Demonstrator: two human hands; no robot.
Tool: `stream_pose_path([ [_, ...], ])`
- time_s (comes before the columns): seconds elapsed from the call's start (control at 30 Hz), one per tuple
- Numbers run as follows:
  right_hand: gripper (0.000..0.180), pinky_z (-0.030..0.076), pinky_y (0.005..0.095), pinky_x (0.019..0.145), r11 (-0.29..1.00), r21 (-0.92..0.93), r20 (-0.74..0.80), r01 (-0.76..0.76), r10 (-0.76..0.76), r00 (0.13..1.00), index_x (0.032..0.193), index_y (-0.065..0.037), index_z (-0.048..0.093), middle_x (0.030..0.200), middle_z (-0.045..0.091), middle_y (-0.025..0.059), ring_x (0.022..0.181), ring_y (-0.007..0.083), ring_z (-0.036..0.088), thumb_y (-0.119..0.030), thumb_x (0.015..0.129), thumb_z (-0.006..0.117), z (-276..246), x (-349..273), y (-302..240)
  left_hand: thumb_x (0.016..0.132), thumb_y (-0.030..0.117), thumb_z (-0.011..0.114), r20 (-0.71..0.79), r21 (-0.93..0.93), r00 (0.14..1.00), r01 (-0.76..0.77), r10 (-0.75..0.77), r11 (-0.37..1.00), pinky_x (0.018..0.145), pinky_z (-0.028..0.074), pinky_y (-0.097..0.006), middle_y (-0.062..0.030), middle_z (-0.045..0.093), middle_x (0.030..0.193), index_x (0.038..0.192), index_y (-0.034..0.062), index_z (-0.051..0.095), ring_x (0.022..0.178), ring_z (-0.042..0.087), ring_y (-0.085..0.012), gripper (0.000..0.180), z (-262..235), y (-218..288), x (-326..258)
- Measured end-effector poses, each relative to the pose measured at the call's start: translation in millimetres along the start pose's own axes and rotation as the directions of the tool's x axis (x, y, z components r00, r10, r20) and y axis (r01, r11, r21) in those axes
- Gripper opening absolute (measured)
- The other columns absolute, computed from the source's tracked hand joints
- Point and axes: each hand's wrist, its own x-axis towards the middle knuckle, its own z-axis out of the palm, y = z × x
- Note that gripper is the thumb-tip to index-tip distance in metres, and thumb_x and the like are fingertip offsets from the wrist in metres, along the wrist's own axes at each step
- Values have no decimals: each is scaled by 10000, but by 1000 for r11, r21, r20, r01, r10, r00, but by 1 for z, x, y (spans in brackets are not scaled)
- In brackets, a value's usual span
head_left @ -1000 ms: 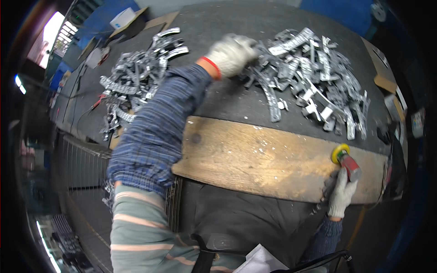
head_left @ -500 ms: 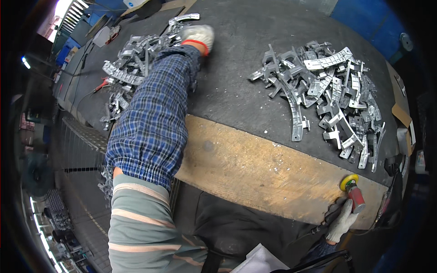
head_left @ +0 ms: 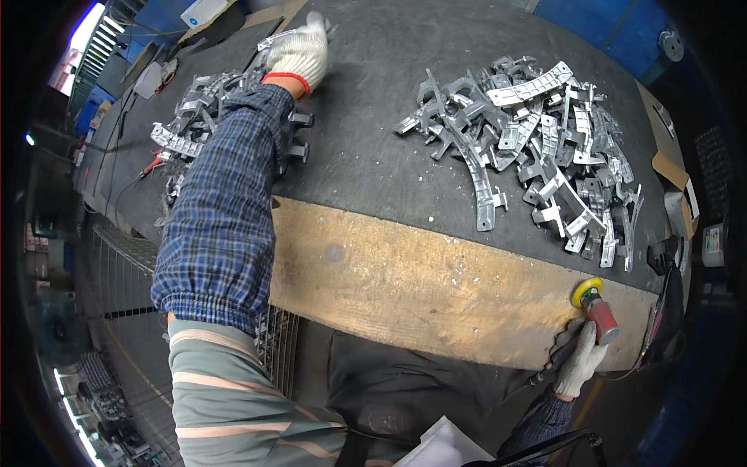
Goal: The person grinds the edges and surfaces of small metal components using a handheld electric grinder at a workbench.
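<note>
My left hand (head_left: 302, 58), in a white knit glove with a red cuff, reaches to the far end of the left pile of metal brackets (head_left: 198, 101). Its fingers close around a curved silver bracket (head_left: 274, 39), whose ends stick out on both sides of the glove; the fingertips are partly hidden. At the lower right my right hand (head_left: 580, 362), gloved too, grips a small red air sander (head_left: 602, 321) with a round yellow pad (head_left: 586, 292). The sander is over the right end of the wooden board (head_left: 373, 268).
A larger heap of silver brackets (head_left: 537, 140) lies on the right of the dark tabletop (head_left: 350, 117). A red-handled tool (head_left: 153, 165) with a cord is beside the left pile. Cardboard (head_left: 671, 171) stands at the right edge, and a wire rack (head_left: 124, 257) is below left.
My left hand has closed around the far bracket, which it was beside before. The view has shifted a little. My right hand still holds the sander in about the same place.
</note>
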Motion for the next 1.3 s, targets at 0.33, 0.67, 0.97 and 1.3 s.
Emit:
stream_pose_path([
  [0.33,286,496,262,492,998,-15,7,-60,60,998,1296,-65,611,860,683,25,602,87,624,-303,1147,668,9,-4,-16,1102,348,670,360,-664,543,-422,759,617,810,683,-474,-148,752,1226,1482,86,616,973,814,-308,465,-117,95,-195],
  [0.67,478,532,266,539,989,-135,296,-67,105,949,1545,-20,526,927,706,35,617,78,627,-211,1130,667,6,-61,-72,1105,314,641,384,-633,483,-483,787,605,921,604,-533,-187,768,1147,1457,134,682,1052,765,-415,396,-82,141,-275],
  [0.97,653,642,426,942,873,-367,537,321,-83,839,1522,83,553,1199,795,263,1052,348,824,-213,1009,827,7,-88,-101,1135,336,573,226,-787,379,-472,897,398,886,601,-555,-230,754,1122,1580,123,569,1009,758,-449,493,-73,159,-328],
  [1.3,726,661,488,872,754,-485,696,443,26,717,1539,89,503,1141,782,318,1029,462,810,-345,1035,797,20,-96,-125,1126,320,588,264,-764,357,-490,896,420,804,591,-574,-225,745,1060,1564,143,561,953,749,-461,473,-72,162,-328],
])
